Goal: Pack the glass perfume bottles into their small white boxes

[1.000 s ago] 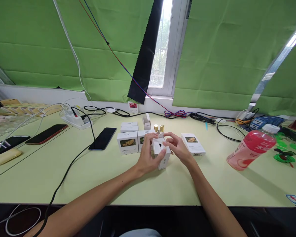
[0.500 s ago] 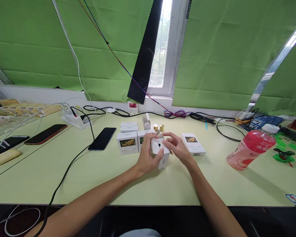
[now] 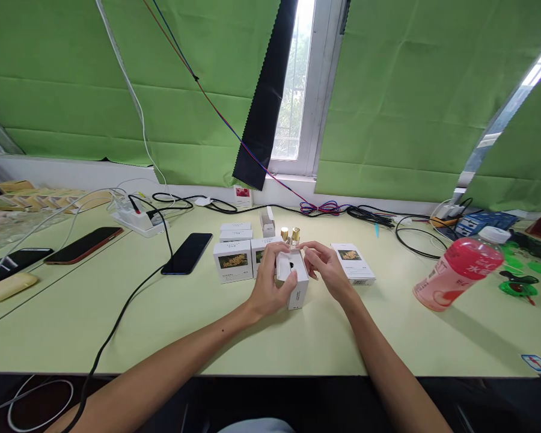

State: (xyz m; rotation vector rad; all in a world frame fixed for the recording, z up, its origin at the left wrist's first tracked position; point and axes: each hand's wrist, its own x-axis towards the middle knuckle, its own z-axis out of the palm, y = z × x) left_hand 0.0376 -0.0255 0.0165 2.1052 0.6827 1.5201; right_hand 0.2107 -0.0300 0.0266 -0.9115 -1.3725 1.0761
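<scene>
My left hand (image 3: 268,282) is wrapped round a small white box (image 3: 299,293) standing on the table, fingers on its far left side and thumb on its near side. The top of the box is open, and a dark hole shows in a white insert. My right hand (image 3: 328,272) is closed at the far right corner of the box, index finger and thumb at its raised top flap. Just behind the box stand two small glass bottles (image 3: 296,233) with gold caps. Several white boxes (image 3: 233,261) with flower pictures stand left of my left hand.
Right of my hands lies a flat white box (image 3: 352,264), with a pink drink bottle (image 3: 460,267) farther right. An opened small box (image 3: 267,222) stands behind. On the left are a dark phone (image 3: 187,254), a black cable (image 3: 133,297) and a power strip (image 3: 139,221).
My right thumb and fingers have shifted off the open top of the box toward its far right corner. My left hand keeps its hold.
</scene>
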